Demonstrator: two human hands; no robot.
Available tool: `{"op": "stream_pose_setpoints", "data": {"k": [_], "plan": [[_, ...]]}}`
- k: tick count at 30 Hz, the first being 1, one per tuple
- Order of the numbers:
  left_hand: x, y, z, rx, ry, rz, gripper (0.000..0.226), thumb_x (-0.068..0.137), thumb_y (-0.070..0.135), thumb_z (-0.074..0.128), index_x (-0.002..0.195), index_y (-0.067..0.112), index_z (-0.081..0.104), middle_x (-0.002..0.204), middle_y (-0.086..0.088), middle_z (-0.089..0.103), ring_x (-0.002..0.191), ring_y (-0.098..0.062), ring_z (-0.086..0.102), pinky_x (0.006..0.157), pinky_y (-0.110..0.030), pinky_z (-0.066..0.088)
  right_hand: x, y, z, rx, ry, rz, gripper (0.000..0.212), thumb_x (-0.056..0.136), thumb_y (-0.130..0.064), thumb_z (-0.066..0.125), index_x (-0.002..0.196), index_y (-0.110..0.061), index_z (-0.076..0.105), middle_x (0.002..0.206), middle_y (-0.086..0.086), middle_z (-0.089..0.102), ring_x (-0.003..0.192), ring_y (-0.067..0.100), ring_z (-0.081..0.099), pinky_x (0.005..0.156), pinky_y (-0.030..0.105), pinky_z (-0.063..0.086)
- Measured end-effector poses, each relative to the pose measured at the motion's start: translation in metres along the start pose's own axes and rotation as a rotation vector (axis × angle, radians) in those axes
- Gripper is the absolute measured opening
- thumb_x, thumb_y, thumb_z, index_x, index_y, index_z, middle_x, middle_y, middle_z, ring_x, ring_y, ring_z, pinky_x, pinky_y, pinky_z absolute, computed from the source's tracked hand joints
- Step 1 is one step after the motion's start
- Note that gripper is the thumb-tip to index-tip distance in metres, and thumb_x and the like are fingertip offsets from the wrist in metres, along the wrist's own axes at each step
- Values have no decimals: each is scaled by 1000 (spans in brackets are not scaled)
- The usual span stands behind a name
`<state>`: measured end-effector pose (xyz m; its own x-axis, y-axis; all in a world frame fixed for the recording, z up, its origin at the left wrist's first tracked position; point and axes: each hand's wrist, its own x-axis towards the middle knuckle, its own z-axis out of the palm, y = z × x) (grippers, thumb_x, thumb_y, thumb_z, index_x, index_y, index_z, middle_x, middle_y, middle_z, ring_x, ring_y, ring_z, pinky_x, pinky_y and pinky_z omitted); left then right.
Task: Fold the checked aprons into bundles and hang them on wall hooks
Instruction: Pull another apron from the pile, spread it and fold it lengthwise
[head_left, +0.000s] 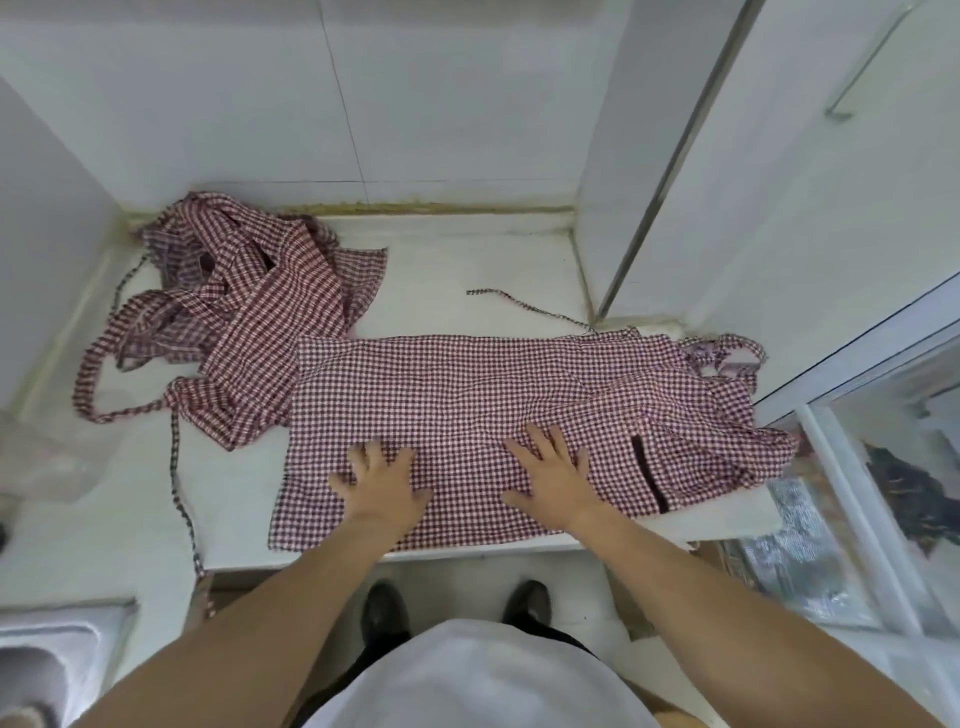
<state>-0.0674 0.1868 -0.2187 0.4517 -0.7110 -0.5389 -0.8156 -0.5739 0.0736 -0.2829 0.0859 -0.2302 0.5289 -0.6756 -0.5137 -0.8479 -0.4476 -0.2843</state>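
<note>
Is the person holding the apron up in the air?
No, the apron lies flat on the counter with the left hand and right hand pressed open on it.

We see a red-and-white checked apron (467, 405) spread flat in a long band across the white counter, its right end rumpled with a dark-edged slit showing. Behind its left end lies a crumpled heap of aprons (244, 291), straps trailing loose.
</note>
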Motion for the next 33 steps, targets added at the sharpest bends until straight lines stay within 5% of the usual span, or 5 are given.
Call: {"op": "stream_pose_setpoints", "data": {"k": [10, 17, 22, 26, 33], "plan": [[28, -79, -24, -666, 206, -327, 94, 82, 54, 72, 148, 4, 29, 148, -18, 43, 133, -38, 44, 110, -52, 39, -10, 10, -41, -199, -85, 110, 61, 90, -58, 58, 129, -11, 56, 132, 10, 52, 118, 27, 52, 102, 38, 45], [44, -67, -63, -1218, 147, -277, 44, 86, 35, 75, 112, 1, 67, 113, -8, 66, 110, -30, 61, 95, -35, 47, -9, -21, -35, -315, -65, 154, 92, 90, -61, 53, 154, -7, 16, 146, 23, 36, 126, 35, 48, 105, 43, 44], [39, -56, -79, -855, 360, 281, 19, 79, 29, 80, 72, 17, 67, 77, 3, 68, 79, -25, 66, 75, -33, 53, -6, -27, -33, -292, -64, 208, 97, 85, -66, 56, 153, -8, 19, 146, 23, 35, 123, 35, 51, 102, 44, 47], [18, -31, -69, -512, -41, 781, 13, 73, 10, 80, 74, 17, 70, 110, 6, 70, 104, -10, 65, 99, -39, 50, -1, -28, -32, -243, -81, 232, 92, 83, -62, 60, 150, -9, 25, 143, 21, 36, 123, 35, 50, 104, 45, 46], [39, -52, -38, -27, -127, 469, 16, 85, 34, 68, 95, 25, 58, 164, -6, 10, 152, -30, -8, 117, -55, -12, 3, -30, -29, -220, -85, 247, 88, 80, -61, 64, 144, -10, 30, 134, 17, 40, 118, 32, 53, 102, 48, 48]]}}
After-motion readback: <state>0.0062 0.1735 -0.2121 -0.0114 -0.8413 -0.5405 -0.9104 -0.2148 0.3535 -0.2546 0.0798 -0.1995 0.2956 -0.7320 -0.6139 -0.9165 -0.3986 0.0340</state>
